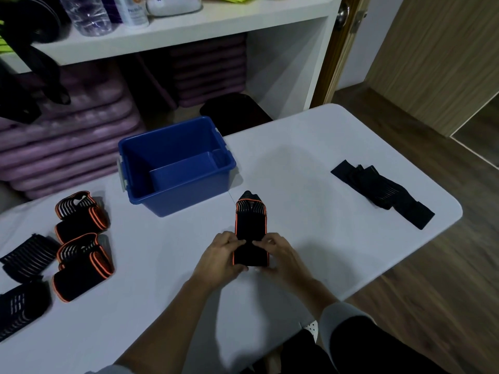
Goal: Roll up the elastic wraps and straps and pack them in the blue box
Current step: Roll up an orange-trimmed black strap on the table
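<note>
1. Gripping w/ both hands: left hand and right hand pinch the near end of an orange-edged black wrap, fingertips meeting on top at its midline, thumbs tucked under the near edge.
2. Wrap lies lengthwise on the white table, running away from the person; far end w/ grey ribbed stripes points toward the blue box. Near end looks doubled over under the fingers, can't tell how many turns.
3. Blue box sits just beyond the wrap's far end, slightly left, upright, open top, nothing visible inside. White latch on its left side.
4. Left side of table: two bundled orange-edged wraps, one farther, one nearer, just beside each other.
5. Far left edge: black ribbed strap lying flat; another dark striped piece below it, partly cut off by frame.
6. Right side, well apart from hands: loose black straps laid diagonally, unrolled, overlapping.
7. Behind table: white shelf unit w/ a clear bottle on top shelf; stacked purple mats below.
8. Wood floor at right.
</note>
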